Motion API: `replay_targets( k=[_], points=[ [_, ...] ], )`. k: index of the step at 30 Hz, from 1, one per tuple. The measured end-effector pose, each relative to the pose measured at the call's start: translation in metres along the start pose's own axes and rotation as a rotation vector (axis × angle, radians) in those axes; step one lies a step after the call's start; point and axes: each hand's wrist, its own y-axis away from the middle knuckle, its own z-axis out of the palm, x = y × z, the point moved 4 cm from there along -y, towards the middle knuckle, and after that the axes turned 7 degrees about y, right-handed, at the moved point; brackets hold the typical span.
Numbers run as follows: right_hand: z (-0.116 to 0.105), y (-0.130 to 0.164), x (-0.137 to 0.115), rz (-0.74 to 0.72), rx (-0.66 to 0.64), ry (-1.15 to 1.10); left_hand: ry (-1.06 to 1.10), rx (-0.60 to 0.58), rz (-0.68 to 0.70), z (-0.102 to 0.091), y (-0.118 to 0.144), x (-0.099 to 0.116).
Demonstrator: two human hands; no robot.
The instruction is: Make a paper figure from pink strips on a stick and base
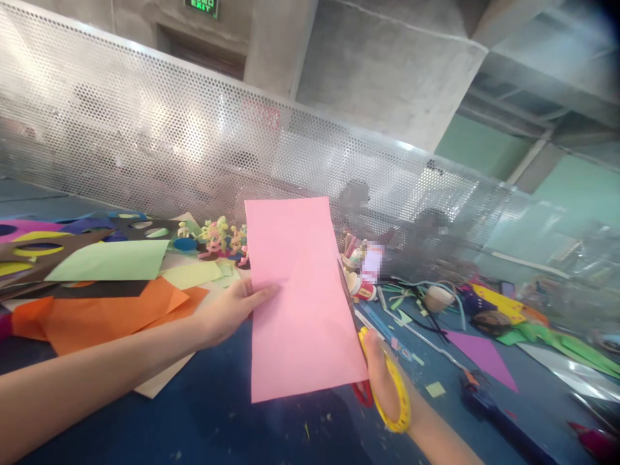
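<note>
Two bare forearms are seen — no sleeves, watch or rings are worn. The left hand (pixel 227 313) enters from eight o'clock, the right hand (pixel 387 381) from five o'clock (largely hidden).

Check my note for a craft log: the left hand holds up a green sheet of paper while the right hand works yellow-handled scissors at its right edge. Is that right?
Not quite: the sheet held by the left hand is pink, not green, as the head view shows. A green sheet lies on the table instead. The right hand does work the yellow-handled scissors at the sheet's right edge.
</note>
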Motion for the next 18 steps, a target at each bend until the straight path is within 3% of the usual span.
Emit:
replay_targets(
  k=[9,14,18],
  points=[
    [-0.003,0.003,-0.012,0.015,0.062,0.063,0.025,0.02,-0.019,0.0,0.001,0.001],
    [-0.006,0.004,-0.014,0.016,0.075,0.125,0.097,0.109,-0.083,-0.005,0.003,0.003],
    [-0.003,0.007,-0.013,0.03,-0.016,0.079,0.098,0.12,-0.094,-0.006,0.002,0.007]
  ],
)
